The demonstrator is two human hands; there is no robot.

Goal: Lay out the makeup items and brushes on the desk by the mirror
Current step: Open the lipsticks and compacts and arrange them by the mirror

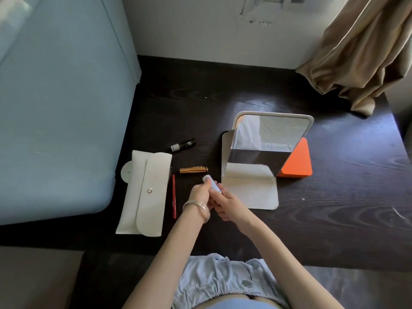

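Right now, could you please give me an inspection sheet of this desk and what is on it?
Surface: dark wood-grain desk, sunlit at the right.
Job's things: white standing mirror; pale blue tube in both hands; gold tube, black tube, red pencil lying apart; white snap pouch, closed.
Clutter: orange box behind the mirror.
Grippers: left hand and right hand grip the pale blue tube.
Cables: nothing seen.
Surroundings: light blue bed left, beige curtain top right.
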